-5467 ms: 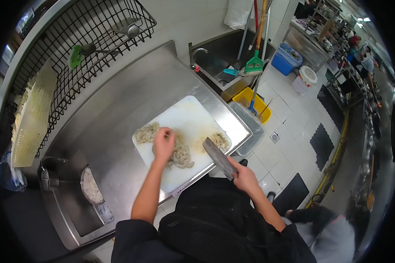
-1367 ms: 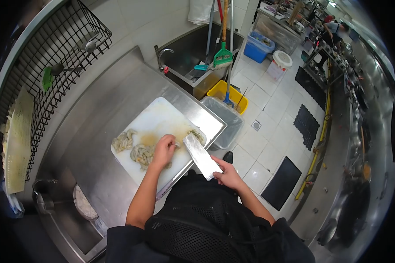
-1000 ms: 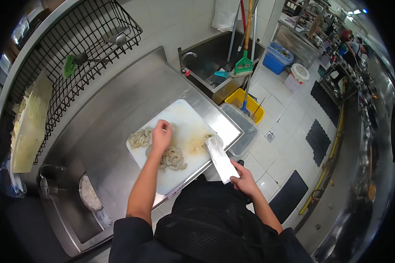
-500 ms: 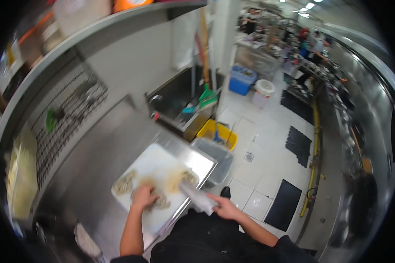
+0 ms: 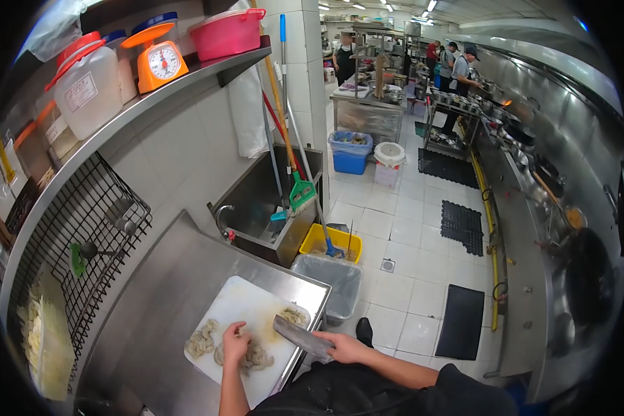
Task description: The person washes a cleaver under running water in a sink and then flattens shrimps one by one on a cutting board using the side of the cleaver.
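Observation:
My right hand (image 5: pixel 349 347) grips a cleaver (image 5: pixel 304 338) by its handle end; the broad grey blade slants over the right side of a white cutting board (image 5: pixel 239 295). My left hand (image 5: pixel 236 343) is over the board beside a pile of greyish raw shrimp (image 5: pixel 256 357). Its fingers are bent, with a gap between them and the thumb, and I see nothing in them. Another heap of shrimp (image 5: pixel 201 340) lies at the board's left edge. A smaller shrimp portion (image 5: pixel 293 317) sits at the far right corner, near the blade tip. Brownish wet smears mark the board between them.
The steel counter (image 5: pixel 152 305) ends at a grey bin (image 5: pixel 333 281) on the right. Beyond are a sink (image 5: pixel 246 201) with broom handles and a yellow bucket (image 5: pixel 347 243). A shelf with an orange scale (image 5: pixel 161 62) overhangs the left. Several people stand far back.
The view has tilted up and steadied, showing more shelf and kitchen. The cleaver stays in my right hand over the board's right side. My left hand's fingers have come up slightly from the shrimp.

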The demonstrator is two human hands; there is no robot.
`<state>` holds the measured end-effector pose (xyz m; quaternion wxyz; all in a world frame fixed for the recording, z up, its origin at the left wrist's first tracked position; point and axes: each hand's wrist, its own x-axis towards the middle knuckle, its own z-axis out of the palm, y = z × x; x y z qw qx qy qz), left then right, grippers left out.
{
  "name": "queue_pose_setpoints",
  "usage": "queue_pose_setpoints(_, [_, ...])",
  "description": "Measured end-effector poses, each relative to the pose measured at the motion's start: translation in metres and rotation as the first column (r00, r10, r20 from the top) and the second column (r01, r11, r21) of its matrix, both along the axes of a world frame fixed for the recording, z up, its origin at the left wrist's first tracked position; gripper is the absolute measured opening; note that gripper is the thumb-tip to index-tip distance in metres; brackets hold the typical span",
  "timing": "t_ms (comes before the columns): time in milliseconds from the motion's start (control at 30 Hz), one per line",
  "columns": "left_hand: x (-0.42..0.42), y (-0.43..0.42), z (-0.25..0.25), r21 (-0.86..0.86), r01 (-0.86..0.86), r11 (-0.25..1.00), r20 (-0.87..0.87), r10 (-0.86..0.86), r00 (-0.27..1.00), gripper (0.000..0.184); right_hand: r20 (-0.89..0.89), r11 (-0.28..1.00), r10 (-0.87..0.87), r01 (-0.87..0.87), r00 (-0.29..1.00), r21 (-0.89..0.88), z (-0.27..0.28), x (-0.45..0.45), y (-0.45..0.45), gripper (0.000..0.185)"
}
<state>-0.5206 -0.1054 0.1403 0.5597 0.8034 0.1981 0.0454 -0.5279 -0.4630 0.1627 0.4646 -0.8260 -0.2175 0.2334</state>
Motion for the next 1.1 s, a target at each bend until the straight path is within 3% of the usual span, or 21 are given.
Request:
queue_pose_setpoints(33, [0.009, -0.009, -0.010, -0.007, -0.005, 1.000, -0.002, 0.005, 1.000, 0.034, -0.002, 1.000, 0.005, -0.005, 1.000, -0.007, -0.002, 0.001, -0.001, 0.077])
queue_pose_setpoints(100, [0.025, -0.035, -0.023, -0.373, -0.196, 0.907, -0.004, 0.209, 0.978, 0.028, -0.037, 1.000, -0.030, 0.031, 0.999, 0.004, -0.010, -0.001, -0.004, 0.074])
queue_pose_setpoints(167, [0.025, -0.047, -0.035, -0.382, -0.211, 0.900, -0.036, 0.213, 0.976, 0.022, -0.041, 0.998, -0.059, 0.060, 0.997, 0.025, -0.015, -0.009, -0.006, 0.072])
queue_pose_setpoints(200, [0.020, -0.050, -0.044, 0.079, -0.083, 0.993, 0.077, 0.077, 0.994, 0.022, -0.037, 0.994, -0.094, 0.096, 0.995, 0.054, -0.011, -0.007, -0.008, 0.070])
queue_pose_setpoints(233, [0.018, -0.053, -0.053, 0.534, 0.022, 0.845, 0.118, -0.100, 0.988, 0.022, -0.030, 0.994, -0.097, 0.099, 0.995, 0.047, -0.006, -0.007, -0.012, 0.070])
queue_pose_setpoints(300, [0.014, -0.058, -0.048, 0.554, 0.048, 0.831, 0.128, -0.142, 0.982, 0.024, -0.116, 0.991, -0.134, 0.132, 0.984, -0.027, 0.017, -0.012, -0.016, 0.069])
queue_pose_setpoints(367, [0.007, -0.059, -0.041, 0.664, 0.088, 0.743, 0.207, -0.296, 0.932, 0.022, -0.154, 0.987, -0.160, 0.153, 0.975, -0.054, -0.005, -0.011, -0.025, 0.069])
queue_pose_setpoints(433, [0.008, -0.057, -0.027, 0.746, 0.154, 0.648, 0.074, -0.310, 0.948, 0.020, 0.030, 0.976, -0.205, 0.202, 0.978, 0.078, -0.022, -0.017, -0.028, 0.068])
queue_pose_setpoints(500, [0.009, -0.054, -0.025, 0.766, 0.124, 0.631, 0.084, -0.289, 0.954, 0.019, -0.063, 0.979, -0.203, 0.204, 0.977, 0.004, -0.002, -0.014, -0.024, 0.069])
queue_pose_setpoints(600, [0.015, -0.057, -0.024, 0.765, 0.090, 0.638, 0.105, -0.260, 0.960, 0.013, -0.072, 0.979, -0.199, 0.201, 0.977, 0.029, 0.000, -0.010, -0.016, 0.069])
queue_pose_setpoints(700, [0.015, -0.066, -0.021, 0.648, 0.201, 0.735, -0.057, -0.216, 0.975, 0.012, -0.128, 0.980, -0.184, 0.191, 0.975, 0.046, -0.002, -0.005, -0.007, 0.072])
queue_pose_setpoints(800, [0.016, -0.066, -0.027, 0.543, 0.146, 0.827, -0.024, -0.158, 0.987, 0.013, -0.191, 0.976, -0.206, 0.217, 0.960, 0.034, -0.005, -0.002, -0.002, 0.073])
queue_pose_setpoints(867, [0.014, -0.065, -0.028, 0.575, -0.018, 0.818, 0.215, -0.130, 0.968, 0.012, -0.169, 0.978, -0.194, 0.205, 0.966, 0.048, -0.006, 0.000, 0.000, 0.073])
queue_pose_setpoints(967, [0.014, -0.064, -0.028, 0.548, 0.096, 0.831, 0.150, -0.211, 0.966, 0.010, -0.126, 0.988, -0.145, 0.151, 0.981, 0.041, -0.008, 0.005, 0.004, 0.071])
queue_pose_setpoints(1100, [0.015, -0.067, -0.026, 0.567, 0.077, 0.820, 0.171, -0.209, 0.963, 0.010, -0.097, 0.986, -0.154, 0.159, 0.983, 0.042, -0.006, 0.009, 0.014, 0.069])
